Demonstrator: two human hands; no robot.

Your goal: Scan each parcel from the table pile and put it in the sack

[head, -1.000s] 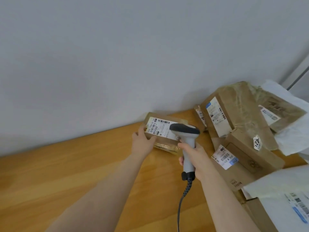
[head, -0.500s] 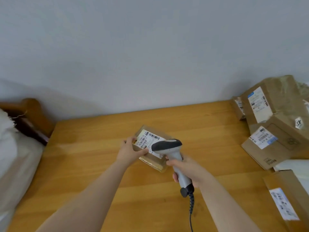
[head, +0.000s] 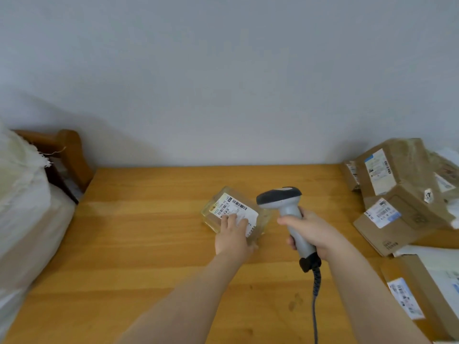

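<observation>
One parcel (head: 223, 207), mid-bench (head: 149, 244), label upward. My left hand (head: 232, 235) lies flat on it, fingers (head: 234, 218) across part of the label. My right hand (head: 313, 232) is clamped round the scanner (head: 279, 197), whose head sits just beside the parcel. Risk, as I judge it: covered barcode, so a misread. Sack (head: 27, 207), off the bench's left edge: contents hidden. Pile (head: 402, 194), right edge: several boxes.

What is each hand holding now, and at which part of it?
The right hand grips the scanner by its handle, below the head. The left hand only rests on the small parcel's top face, fingers on its label.
</observation>
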